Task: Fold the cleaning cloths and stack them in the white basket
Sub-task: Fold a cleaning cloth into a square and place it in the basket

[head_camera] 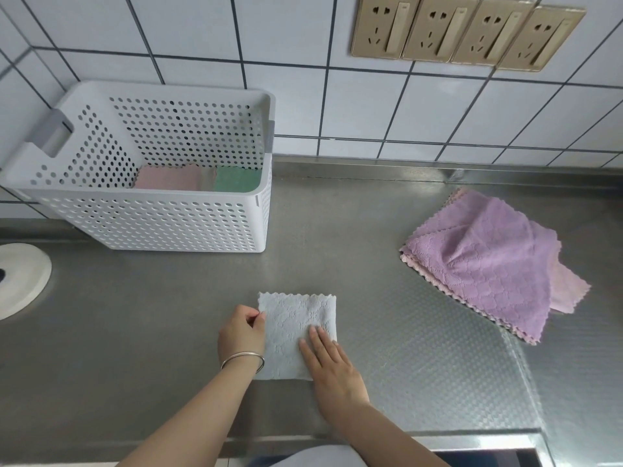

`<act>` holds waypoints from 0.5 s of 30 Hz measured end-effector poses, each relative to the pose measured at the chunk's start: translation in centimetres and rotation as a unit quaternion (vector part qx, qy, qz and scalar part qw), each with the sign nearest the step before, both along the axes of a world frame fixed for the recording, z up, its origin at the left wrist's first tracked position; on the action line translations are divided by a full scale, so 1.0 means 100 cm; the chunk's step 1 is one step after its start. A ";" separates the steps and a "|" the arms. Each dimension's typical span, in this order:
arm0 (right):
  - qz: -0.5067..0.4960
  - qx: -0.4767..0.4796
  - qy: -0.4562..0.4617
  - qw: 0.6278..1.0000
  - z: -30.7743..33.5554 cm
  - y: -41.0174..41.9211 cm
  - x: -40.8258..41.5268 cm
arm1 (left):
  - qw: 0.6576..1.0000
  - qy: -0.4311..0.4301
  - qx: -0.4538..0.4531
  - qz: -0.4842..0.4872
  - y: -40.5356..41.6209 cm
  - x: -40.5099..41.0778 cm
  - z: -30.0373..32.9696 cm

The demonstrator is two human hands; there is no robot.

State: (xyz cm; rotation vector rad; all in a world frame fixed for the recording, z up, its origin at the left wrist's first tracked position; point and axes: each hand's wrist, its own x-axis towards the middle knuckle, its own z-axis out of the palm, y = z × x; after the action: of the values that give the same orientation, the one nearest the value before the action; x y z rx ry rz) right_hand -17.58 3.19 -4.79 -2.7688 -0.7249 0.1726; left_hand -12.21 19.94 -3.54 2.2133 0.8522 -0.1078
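White disc (20,279): we are seeing a round white object lying at the left edge of the frame on the steel counter (168,315); what it is we cannot tell.

White basket (151,224): it is standing in the upper left of the frame on the counter, against the tiled wall (303,106). Its walls are perforated, with a grey handle opening on its left end.

Cloths in the basket: a folded pink cloth (165,178) is lying on the basket floor, and a folded green cloth (236,179) is lying just to its right, with a strip of grey cloth showing between them.

Left hand (241,333): we are pinching the left edge of the pale blue cloth (293,318) between thumb and curled fingers. A silver bangle (242,358) is sitting on the wrist.

Pale blue cloth: it is lying folded into a small rectangle at the lower centre of the frame, flat on the counter, well apart from the basket.

Right hand (332,365): we are pressing it flat on the lower right part of the pale blue cloth, fingers straight and close together.

Purple cloth (485,261): it is lying loosely unfolded at the right of the frame, on top of a pink cloth (566,291) whose edges are showing beneath it.

Sockets (465,32): four gold-coloured wall outlets are sitting in a row at the upper right.
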 end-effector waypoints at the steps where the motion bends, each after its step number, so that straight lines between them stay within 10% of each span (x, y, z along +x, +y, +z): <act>1: -0.001 -0.006 0.024 1.000 0.001 0.000 -0.001 | 1.000 -0.002 -0.004 -0.003 0.000 0.000 0.001; 15: -0.078 -0.013 0.035 0.996 0.019 -0.003 0.012 | 0.998 -0.042 -0.044 -0.025 0.003 0.003 -0.004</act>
State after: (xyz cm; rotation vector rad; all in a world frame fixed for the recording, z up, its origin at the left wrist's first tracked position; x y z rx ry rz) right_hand -16.40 2.88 -2.86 -2.8128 -0.4902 0.2459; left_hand -11.93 20.24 -3.98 2.1425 0.7322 -0.0734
